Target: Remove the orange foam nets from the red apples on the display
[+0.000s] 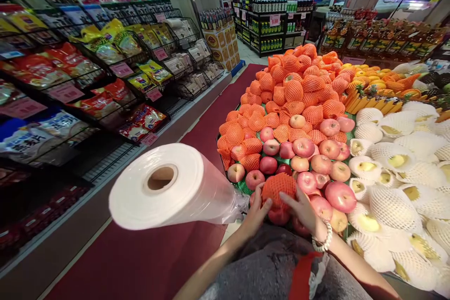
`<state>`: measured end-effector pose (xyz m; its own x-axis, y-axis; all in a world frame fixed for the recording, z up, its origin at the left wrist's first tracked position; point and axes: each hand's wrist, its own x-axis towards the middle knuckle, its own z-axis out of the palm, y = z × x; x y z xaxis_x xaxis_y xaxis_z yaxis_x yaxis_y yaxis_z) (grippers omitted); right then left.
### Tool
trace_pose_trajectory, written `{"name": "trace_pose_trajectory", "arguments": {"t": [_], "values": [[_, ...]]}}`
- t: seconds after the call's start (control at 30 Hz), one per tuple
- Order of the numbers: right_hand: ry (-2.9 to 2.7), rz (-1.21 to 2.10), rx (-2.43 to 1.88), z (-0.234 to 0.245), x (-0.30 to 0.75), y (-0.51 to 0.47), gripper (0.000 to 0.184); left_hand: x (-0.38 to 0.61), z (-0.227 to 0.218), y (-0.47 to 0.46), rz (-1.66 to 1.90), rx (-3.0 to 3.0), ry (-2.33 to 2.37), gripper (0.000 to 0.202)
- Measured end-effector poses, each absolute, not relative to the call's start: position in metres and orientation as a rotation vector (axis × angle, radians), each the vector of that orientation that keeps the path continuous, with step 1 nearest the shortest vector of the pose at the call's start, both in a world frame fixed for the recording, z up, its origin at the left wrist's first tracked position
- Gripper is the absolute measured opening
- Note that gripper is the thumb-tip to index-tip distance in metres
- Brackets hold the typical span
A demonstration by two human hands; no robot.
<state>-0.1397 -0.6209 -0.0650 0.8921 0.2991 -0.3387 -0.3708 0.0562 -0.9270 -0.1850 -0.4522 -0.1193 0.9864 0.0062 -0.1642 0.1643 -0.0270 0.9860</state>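
1. One apple (279,215) is held between two hands at the near edge of the fruit stand; its upper half is covered by one orange foam net sleeve (279,187), and its red lower half is left bare.
2. The left hand (258,211) is curled against the left side of the apple and sleeve, fingers closed on them.
3. The right hand (303,209) is pressed to the right side of the same apple, fingers spread over the net and gripping it; one beaded bracelet (324,239) is worn at that wrist.
4. About twenty bare red apples (303,147) are laid on the green mat just behind and beside the held apple; an exact count cannot be made where they overlap.
5. Behind these, a heap of apples in orange sleeves (293,89) is piled, several dozen at least, too many to be counted surely.
6. To the right, yellow fruit in white foam nets (393,201) is spread, well over a dozen pieces.
7. One roll of clear plastic bags (168,187) is seen left of the hands, its loose end close to the left hand.
8. Wire racks of packaged goods (70,70) are ranged along the left aisle, above one dark red floor strip (147,258).
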Motion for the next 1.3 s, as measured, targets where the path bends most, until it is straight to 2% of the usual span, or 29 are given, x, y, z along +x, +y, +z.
{"name": "trace_pose_trajectory", "arguments": {"t": [0.1, 0.23, 0.33, 0.4, 0.53, 0.67, 0.77, 0.83, 0.87, 1.0, 1.17, 1.23, 1.3], "values": [[0.337, 0.547, -1.051, -0.071, -0.140, -0.624, 0.072, -0.178, -0.094, -0.450, -0.041, 1.696, -0.020, 0.066], [0.415, 0.493, -0.930, -0.079, -0.143, -0.632, 0.058, -0.175, -0.071, -0.447, 0.449, 1.988, -0.336, 0.048], [0.456, 0.419, -0.872, -0.087, -0.145, -0.630, 0.050, -0.171, -0.067, -0.449, 0.510, 2.051, -0.552, 0.032], [0.473, 0.354, -0.870, -0.090, -0.146, -0.626, 0.046, -0.168, -0.069, -0.452, 0.510, 2.055, -0.575, 0.031], [0.478, 0.319, -0.879, -0.084, -0.148, -0.625, 0.046, -0.167, -0.080, -0.457, 0.486, 2.078, -0.603, 0.047], [0.404, 0.355, -0.934, -0.076, -0.154, -0.631, 0.054, -0.170, -0.090, -0.462, 0.283, 2.116, -0.537, 0.095], [0.378, 0.302, -1.104, -0.077, -0.160, -0.632, 0.065, -0.170, -0.097, -0.465, 0.184, 2.156, -0.528, 0.109], [0.354, 0.277, -1.222, -0.080, -0.162, -0.631, 0.076, -0.169, -0.102, -0.466, 0.210, 2.195, -0.551, 0.107], [0.351, 0.270, -1.227, -0.080, -0.163, -0.630, 0.075, -0.169, -0.105, -0.466, 0.246, 2.208, -0.565, 0.106], [0.351, 0.291, -1.013, -0.076, -0.161, -0.626, 0.053, -0.170, -0.114, -0.462, 0.525, 2.176, -0.715, 0.094], [0.337, 0.091, -1.171, -0.073, -0.156, -0.630, 0.046, -0.180, -0.111, -0.458, 0.790, 2.077, -0.754, 0.079], [0.319, -0.006, -1.344, -0.075, -0.154, -0.635, 0.040, -0.185, -0.107, -0.458, 0.861, 2.104, -0.765, 0.067], [0.262, -0.051, -1.528, -0.075, -0.153, -0.641, 0.036, -0.188, -0.104, -0.459, 0.925, 2.131, -0.780, 0.045]]}}
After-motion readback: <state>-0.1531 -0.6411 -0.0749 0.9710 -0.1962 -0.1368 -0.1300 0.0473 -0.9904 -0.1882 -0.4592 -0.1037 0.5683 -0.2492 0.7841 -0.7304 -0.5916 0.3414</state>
